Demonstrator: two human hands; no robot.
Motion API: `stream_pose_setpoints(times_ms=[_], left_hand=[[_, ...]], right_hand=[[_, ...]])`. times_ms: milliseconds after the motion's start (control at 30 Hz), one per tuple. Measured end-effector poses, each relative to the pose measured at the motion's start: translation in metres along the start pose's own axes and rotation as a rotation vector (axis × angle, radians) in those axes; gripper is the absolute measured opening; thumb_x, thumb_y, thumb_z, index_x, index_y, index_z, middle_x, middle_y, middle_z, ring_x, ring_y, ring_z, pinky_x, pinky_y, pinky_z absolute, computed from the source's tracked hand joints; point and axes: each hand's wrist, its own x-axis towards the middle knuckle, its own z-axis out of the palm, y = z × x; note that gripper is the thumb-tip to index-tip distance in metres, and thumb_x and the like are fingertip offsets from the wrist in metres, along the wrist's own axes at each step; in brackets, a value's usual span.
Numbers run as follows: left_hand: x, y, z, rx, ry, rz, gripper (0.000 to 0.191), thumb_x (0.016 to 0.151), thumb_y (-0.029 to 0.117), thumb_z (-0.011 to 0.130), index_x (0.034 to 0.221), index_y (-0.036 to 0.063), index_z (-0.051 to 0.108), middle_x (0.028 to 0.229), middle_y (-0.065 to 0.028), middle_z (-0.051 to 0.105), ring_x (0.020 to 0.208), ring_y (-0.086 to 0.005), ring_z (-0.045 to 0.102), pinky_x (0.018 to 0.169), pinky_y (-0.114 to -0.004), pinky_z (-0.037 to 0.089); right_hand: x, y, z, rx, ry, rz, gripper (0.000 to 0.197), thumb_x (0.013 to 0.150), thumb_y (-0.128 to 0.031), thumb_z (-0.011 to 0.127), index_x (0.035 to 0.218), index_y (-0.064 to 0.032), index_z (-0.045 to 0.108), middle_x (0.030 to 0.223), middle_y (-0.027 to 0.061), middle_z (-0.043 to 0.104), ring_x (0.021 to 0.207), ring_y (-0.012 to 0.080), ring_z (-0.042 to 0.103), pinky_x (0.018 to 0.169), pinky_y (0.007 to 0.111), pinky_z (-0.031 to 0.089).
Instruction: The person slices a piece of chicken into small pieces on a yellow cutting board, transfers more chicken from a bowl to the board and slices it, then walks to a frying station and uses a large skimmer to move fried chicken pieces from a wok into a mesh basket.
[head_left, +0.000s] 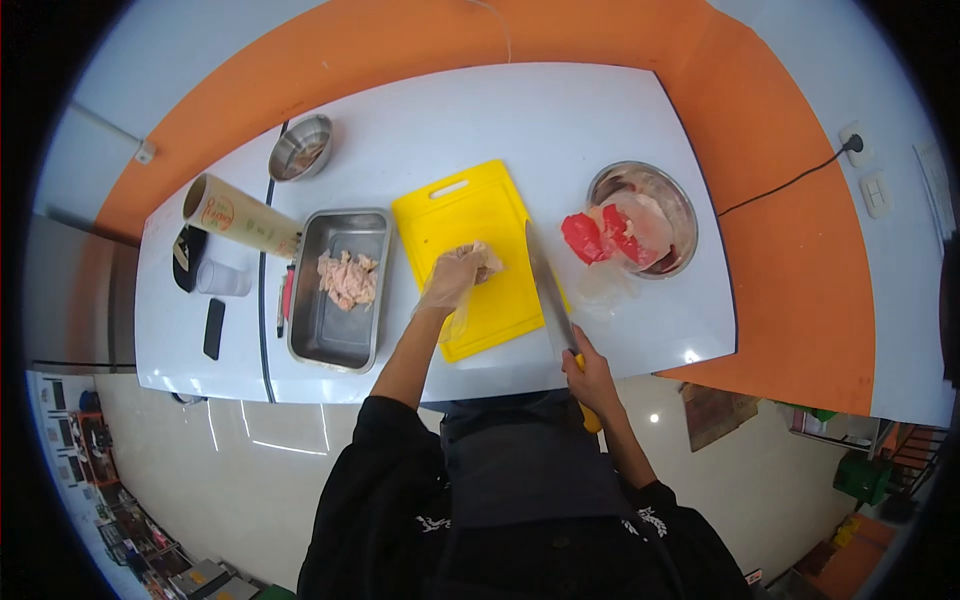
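Observation:
My left hand, in a clear plastic glove, grips a piece of raw meat over a yellow cutting board. In my right hand, bare, is the yellow handle of a large knife; its blade points away from me across the board's right edge. Left of the board, a rectangular steel tray holds chopped pale meat. On the right, a round steel bowl contains more meat and a clear bag, with red and clear plastic bags at its left rim.
A small steel bowl is at the back left. Near the tray lie a large cardboard-cored roll, a clear plastic cup, a black phone, a dark cap and a red-handled tool. A black cable hangs along the right wall.

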Motion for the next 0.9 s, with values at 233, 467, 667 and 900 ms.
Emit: stream_pose_setpoints(times_ms=[233,467,667,900], left_hand=[[-0.014,-0.037,-0.037,0.566,0.283,0.056,0.029,0.095,0.023,0.058,0.080,0.0038,0.072,0.070,-0.0048,0.069,0.063,-0.0112,0.062,0.059,-0.028,0.048],[-0.011,-0.053,-0.063,0.277,0.300,0.226,0.028,0.098,0.020,0.054,0.077,0.0046,0.065,0.066,-0.0027,0.063,0.056,-0.0164,0.058,0.059,-0.029,0.049],[0.002,-0.049,-0.048,-0.157,0.363,0.054,0.031,0.095,0.027,0.051,0.089,-0.0018,0.062,0.077,-0.0078,0.063,0.074,-0.0197,0.064,0.071,-0.029,0.052],[-0.004,-0.030,-0.028,1.102,0.248,0.330,0.043,0.089,0.033,0.057,0.112,-0.0017,0.066,0.107,-0.0218,0.070,0.093,-0.0335,0.070,0.087,-0.041,0.053]], right_hand=[[0.017,0.003,0.060,-0.170,-0.044,-0.209,0.054,0.095,-0.010,0.055,0.146,-0.0052,0.040,0.080,0.0206,0.065,0.071,0.0283,0.065,0.072,0.036,0.051],[0.013,0.005,0.070,-0.300,0.054,-0.249,0.053,0.093,-0.010,0.052,0.145,-0.0028,0.042,0.083,0.0298,0.063,0.079,0.0452,0.063,0.074,0.047,0.050],[0.008,0.006,0.076,-0.244,0.060,-0.207,0.053,0.094,-0.011,0.052,0.145,-0.0029,0.042,0.084,0.0296,0.063,0.081,0.0436,0.064,0.075,0.045,0.050],[0.007,0.009,0.077,-0.172,0.090,-0.232,0.052,0.094,-0.013,0.053,0.144,-0.0027,0.042,0.086,0.0298,0.063,0.084,0.0437,0.065,0.075,0.043,0.050]])
